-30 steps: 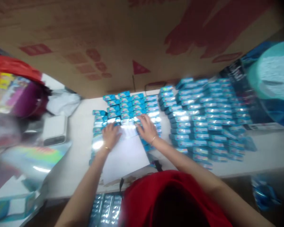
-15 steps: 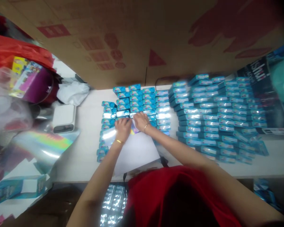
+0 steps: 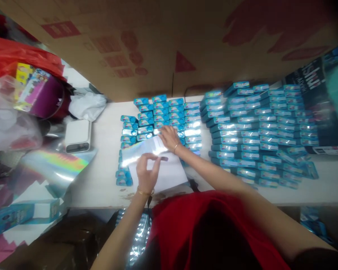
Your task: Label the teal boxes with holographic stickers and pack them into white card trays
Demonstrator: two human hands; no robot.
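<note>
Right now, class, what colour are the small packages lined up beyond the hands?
The small packages are mostly turquoise blue; the head view shows them.

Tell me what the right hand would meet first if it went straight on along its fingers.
Most likely the blue boxes just beyond the fingertips of the right hand; depth is unclear, so it might pass over their tops instead.

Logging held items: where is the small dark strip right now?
In the head view, the small dark strip is just below centre, held by the left hand, over the white sheet and below the right hand.
</note>
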